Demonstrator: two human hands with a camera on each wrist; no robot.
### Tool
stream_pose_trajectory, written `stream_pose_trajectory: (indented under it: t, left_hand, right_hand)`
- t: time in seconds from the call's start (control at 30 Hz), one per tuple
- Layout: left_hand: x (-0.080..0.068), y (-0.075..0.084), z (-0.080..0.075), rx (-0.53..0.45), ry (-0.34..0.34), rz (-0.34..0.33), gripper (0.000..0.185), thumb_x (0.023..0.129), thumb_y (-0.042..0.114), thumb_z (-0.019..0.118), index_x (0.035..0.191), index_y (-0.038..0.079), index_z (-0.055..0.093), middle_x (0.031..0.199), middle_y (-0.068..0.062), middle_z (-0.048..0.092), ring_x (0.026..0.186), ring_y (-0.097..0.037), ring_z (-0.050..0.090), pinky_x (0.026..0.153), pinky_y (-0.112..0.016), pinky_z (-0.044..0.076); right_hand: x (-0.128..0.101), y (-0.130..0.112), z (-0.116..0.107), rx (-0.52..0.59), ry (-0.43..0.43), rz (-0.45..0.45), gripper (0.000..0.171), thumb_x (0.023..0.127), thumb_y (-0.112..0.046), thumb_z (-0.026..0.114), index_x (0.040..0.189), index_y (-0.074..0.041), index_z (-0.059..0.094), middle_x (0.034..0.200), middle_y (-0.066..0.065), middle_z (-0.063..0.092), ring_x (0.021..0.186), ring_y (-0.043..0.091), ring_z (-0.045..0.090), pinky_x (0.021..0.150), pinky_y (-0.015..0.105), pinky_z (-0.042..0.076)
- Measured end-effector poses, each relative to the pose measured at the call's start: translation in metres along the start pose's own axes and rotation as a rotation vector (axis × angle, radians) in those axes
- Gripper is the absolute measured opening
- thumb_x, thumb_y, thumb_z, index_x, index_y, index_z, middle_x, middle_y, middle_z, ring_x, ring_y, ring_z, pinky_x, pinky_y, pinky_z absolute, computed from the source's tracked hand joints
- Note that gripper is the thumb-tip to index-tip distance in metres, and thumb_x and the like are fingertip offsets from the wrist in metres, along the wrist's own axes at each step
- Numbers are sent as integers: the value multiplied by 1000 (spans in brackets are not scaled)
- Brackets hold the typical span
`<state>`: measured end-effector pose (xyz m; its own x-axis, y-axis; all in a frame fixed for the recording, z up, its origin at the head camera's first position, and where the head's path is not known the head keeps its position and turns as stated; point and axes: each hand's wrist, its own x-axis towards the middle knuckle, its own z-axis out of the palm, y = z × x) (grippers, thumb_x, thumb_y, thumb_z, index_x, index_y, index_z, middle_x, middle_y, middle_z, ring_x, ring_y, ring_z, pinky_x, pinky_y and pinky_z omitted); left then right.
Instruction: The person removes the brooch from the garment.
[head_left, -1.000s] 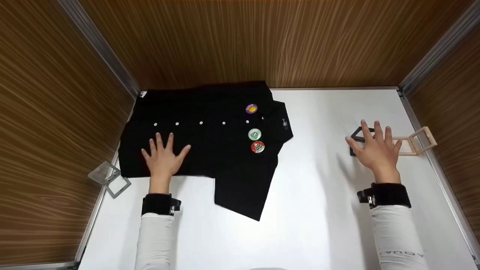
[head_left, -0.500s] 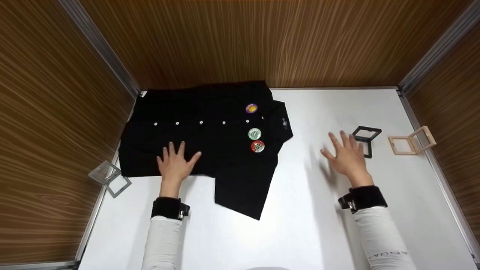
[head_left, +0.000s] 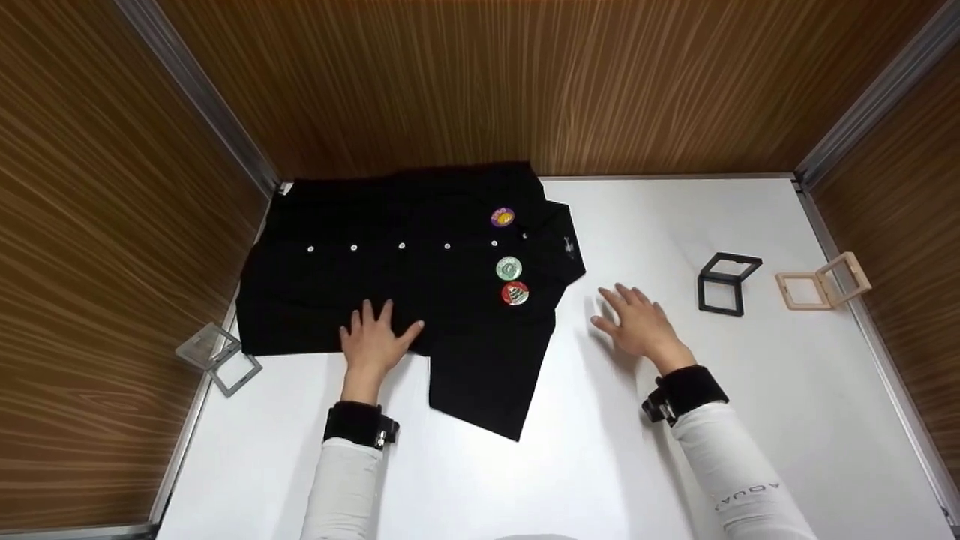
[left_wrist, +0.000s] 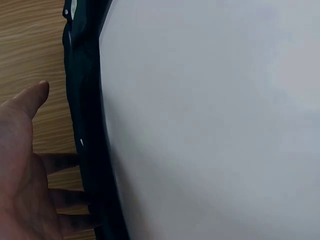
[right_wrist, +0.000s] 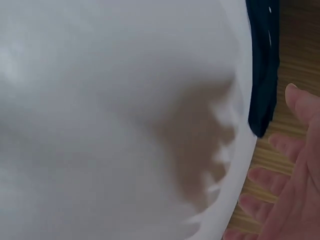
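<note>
A black button-up shirt [head_left: 405,262] lies flat on the white table [head_left: 600,450] at the back left, with three round badges: purple [head_left: 502,217], green [head_left: 508,268] and red [head_left: 514,293]. My left hand [head_left: 375,343] rests flat with spread fingers on the shirt's near hem [left_wrist: 92,165]. Over bare table just right of the shirt, my right hand [head_left: 636,324] hovers with straight fingers and holds nothing. The right wrist view shows its fingers [right_wrist: 295,185] and their shadow on the table.
An open black frame box [head_left: 724,281] and an open tan frame box [head_left: 821,283] stand at the right. An open clear frame box [head_left: 217,356] lies at the table's left edge. Wood-grain walls [head_left: 480,82] close in three sides.
My right hand has moved left, away from the black frame box toward the shirt. My left hand has slid right and nearer along the shirt's hem.
</note>
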<state>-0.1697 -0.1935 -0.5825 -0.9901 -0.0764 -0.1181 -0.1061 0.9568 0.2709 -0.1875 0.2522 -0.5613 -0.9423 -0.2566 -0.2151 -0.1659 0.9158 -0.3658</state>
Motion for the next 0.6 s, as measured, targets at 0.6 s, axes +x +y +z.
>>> stream_pose_trajectory:
  t: [0.6]
  left_hand:
    - [-4, 6, 14, 46, -19, -15, 92, 85, 70, 57, 152, 10, 36, 155, -29, 23, 140, -48, 23, 110, -68, 14]
  right_hand:
    - [49, -36, 26, -144, -11, -113, 69, 99, -55, 46, 157, -22, 26, 163, 13, 11, 147, 36, 12, 111, 67, 12]
